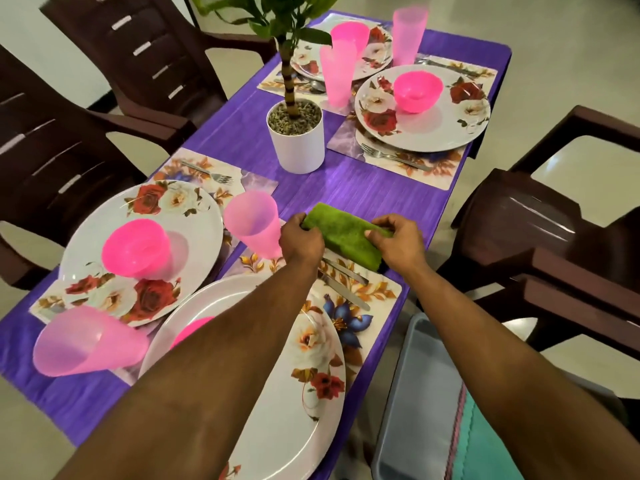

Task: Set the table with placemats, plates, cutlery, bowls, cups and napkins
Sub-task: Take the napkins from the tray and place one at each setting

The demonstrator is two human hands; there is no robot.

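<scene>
A folded green napkin (344, 233) is held over the purple desk (346, 188), at the far edge of the nearest placemat (377, 289). Its left end is pinched by the fingers of the left hand (300, 239), its right end by those of the right hand (398, 239). A knife (346, 271) lies just below at 6 o'clock, a pink cup (252, 223) at 9 o'clock, a potted plant (296, 133) at 11 o'clock.

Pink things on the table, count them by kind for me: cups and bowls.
Pink cups: 4
Pink bowls: 4
Total: 8
</scene>
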